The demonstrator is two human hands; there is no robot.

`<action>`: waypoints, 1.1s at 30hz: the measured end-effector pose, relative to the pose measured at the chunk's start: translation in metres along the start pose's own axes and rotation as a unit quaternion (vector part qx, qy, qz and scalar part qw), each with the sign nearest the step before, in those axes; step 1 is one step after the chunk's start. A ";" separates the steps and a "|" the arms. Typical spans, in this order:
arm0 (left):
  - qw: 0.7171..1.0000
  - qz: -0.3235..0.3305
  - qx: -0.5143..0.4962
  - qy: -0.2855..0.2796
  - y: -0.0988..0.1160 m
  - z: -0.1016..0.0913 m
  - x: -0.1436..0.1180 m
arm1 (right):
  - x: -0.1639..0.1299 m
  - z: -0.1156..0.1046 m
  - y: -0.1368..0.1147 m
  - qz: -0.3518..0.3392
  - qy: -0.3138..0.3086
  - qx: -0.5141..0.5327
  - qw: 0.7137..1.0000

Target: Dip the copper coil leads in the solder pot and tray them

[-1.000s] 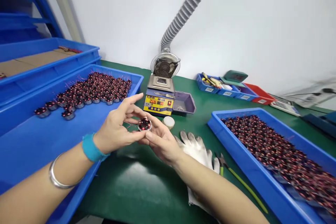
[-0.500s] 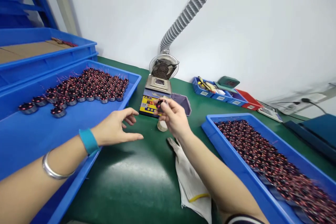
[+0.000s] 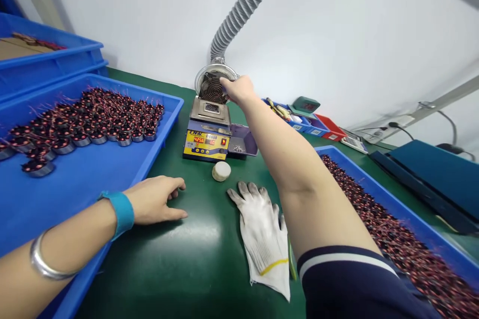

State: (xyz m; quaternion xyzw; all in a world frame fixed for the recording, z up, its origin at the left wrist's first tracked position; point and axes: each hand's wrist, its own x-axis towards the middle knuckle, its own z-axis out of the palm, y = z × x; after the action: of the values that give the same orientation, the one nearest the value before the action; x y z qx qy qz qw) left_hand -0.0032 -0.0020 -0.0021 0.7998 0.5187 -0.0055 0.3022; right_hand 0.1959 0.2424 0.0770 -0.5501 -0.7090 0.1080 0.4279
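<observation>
My left hand (image 3: 159, 200), with a teal band and a silver bangle at the wrist, is at the green table beside the left blue tray (image 3: 138, 172). Thumb and fingers are apart, with nothing between them. My right hand (image 3: 239, 90) reaches far forward to the black fan (image 3: 213, 90) under the extraction hood. Its fingers are closed at the fan's right edge; what they hold, if anything, is hidden. Just below is a solder pot (image 3: 212, 108) on a yellow-fronted heater unit (image 3: 207, 145) with lit red digits.
Small black wired coils (image 3: 112, 117) crowd the left tray; many more fill the right blue tray (image 3: 377, 209). A white glove (image 3: 260, 229) and a round whitish pad (image 3: 221, 171) lie on the table. Small bins (image 3: 316, 124) line the wall beneath a grey hose (image 3: 247, 7).
My right hand has moved forward and up, from in front of the heater unit to the fan. The small black coil it held no longer shows. My left hand stays open; the view has shifted.
</observation>
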 end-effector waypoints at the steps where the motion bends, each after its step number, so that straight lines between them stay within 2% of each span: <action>1: 1.000 0.001 -0.004 0.000 0.000 0.000 0.000 | 0.004 0.004 0.002 -0.004 0.016 -0.024 1.000; 3: 1.000 0.002 -0.013 0.001 0.000 0.001 0.001 | 0.008 0.012 0.003 0.006 0.033 -0.058 0.998; 9: 1.000 0.004 -0.019 -0.014 0.001 -0.002 0.002 | 0.002 0.023 -0.006 0.062 -0.014 -0.109 0.992; 20: 1.000 0.005 -0.017 -0.024 0.001 -0.005 0.001 | -0.015 0.029 -0.025 0.067 -0.044 -0.183 0.980; 28: 1.000 0.013 -0.026 -0.008 0.000 -0.003 0.001 | -0.018 0.031 -0.024 0.057 -0.043 -0.174 0.982; 33: 0.999 0.017 -0.030 -0.010 -0.001 -0.002 0.002 | -0.013 0.030 -0.020 0.042 -0.022 -0.147 0.988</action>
State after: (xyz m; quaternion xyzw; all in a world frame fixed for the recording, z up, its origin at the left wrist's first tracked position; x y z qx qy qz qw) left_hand -0.0038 0.0008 -0.0016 0.7987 0.5021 0.0068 0.3315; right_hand 0.1604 0.2326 0.0649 -0.6341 -0.7024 0.0320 0.3218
